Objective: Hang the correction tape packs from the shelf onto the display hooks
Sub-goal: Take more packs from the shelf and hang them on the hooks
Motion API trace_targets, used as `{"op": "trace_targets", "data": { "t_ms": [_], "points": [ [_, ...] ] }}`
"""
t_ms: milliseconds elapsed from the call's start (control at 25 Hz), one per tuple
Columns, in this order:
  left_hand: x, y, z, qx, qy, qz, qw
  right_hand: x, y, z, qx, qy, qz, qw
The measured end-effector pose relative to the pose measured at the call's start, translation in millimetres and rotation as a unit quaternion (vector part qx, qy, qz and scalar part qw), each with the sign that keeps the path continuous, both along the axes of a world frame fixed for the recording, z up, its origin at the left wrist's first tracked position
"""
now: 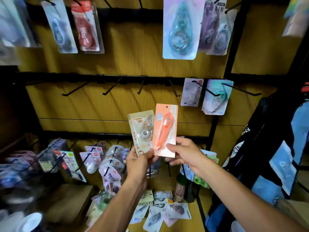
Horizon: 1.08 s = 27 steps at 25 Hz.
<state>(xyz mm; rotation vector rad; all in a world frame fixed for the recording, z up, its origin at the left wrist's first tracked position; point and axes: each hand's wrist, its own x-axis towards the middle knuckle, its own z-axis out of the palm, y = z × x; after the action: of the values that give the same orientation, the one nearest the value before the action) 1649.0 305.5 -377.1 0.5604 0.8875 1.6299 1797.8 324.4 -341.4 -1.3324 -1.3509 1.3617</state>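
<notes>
Blurred shelf, half-hidden packs

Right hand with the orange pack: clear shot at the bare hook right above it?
Probably yes. The right hand pinches the orange pack by its lower end, punch hole up, and the bare hook hangs just above with nothing between.

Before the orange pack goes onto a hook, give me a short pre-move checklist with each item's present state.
1. Right hand has a grip on the orange pack: ok.
2. Left hand holds the beige pack apart: ok.
3. Orange pack's hang hole visible, uppermost: ok.
4. Empty hook free above: ok.
5. Hole aligned with hook tip: not ok, the pack is below it.
6. More packs on shelf: ok.
</notes>
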Motion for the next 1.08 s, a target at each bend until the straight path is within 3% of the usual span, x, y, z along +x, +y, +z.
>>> {"op": "trace_targets", "data": {
  "t_ms": [120,360,1080],
  "points": [
    [-0.2,-7.2,-1.5,-0.011,0.003,0.004,1.000,-1.0,-22.4,-8.0,0.055,-0.027,-0.056,0.997],
    [-14.9,-17.7,4.3,0.002,0.061,0.018,0.998,24.4,-55.1,6.2,0.194,-0.049,-0.057,0.978],
    [-22.3,-34.3,6.7,0.001,0.120,0.017,0.993,10.8,-96.7,16.4,0.243,-0.018,-0.128,0.961]
  ]
}}
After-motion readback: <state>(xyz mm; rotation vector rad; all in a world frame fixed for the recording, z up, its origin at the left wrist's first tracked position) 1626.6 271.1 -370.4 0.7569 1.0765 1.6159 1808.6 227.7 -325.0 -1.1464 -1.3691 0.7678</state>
